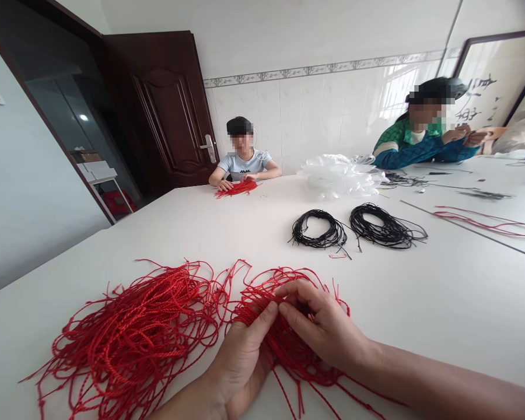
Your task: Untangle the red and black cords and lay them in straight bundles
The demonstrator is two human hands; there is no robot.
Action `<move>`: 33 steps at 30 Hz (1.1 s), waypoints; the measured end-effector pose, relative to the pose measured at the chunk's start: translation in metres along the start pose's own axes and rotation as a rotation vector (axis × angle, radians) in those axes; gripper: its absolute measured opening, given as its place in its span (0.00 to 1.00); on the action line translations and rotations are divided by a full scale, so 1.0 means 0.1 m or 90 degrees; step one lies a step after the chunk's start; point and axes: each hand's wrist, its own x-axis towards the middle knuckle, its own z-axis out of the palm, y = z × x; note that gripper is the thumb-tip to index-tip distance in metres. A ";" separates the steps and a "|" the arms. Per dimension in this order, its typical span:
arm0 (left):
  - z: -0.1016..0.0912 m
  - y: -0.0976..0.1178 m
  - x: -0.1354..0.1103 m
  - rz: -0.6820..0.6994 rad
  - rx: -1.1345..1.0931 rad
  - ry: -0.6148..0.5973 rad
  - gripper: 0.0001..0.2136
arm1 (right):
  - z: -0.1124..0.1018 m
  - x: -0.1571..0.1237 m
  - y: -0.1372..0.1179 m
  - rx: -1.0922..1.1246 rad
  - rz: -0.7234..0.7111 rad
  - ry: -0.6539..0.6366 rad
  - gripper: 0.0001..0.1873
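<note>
My left hand point(245, 350) is closed around a bundle of thin red cords point(291, 353), its thumb lying on top of the strands. My right hand point(321, 324) meets it from the right, thumb and forefinger pinched on the same cords close to the left thumb tip. Loose ends of the bundle hang down and spread over the table below both hands. To the left, a large tangled pile of twisted red cords point(135, 332) lies on the table, some with small knots. A few strands stretch between the pile and the bundle. The exact strand pinched is hidden by my fingers.
Two coils of black cord point(319, 229) lie on the white table point(227, 233) ahead. Behind them rests clear plastic wrapping point(339, 177). A co-worker point(245, 160) opposite handles red cords; another person point(429, 134) sits at the right. Red cord point(485, 223) lies near the right edge.
</note>
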 end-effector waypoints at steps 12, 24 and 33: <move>0.01 0.00 0.00 -0.011 -0.014 -0.012 0.12 | -0.01 -0.01 -0.01 0.003 0.005 -0.005 0.08; -0.01 0.00 0.00 -0.011 -0.007 0.001 0.12 | 0.01 -0.01 0.03 -0.008 0.001 -0.007 0.08; 0.01 0.00 0.01 0.005 -0.014 0.014 0.11 | 0.00 0.00 0.01 -0.008 -0.004 -0.004 0.06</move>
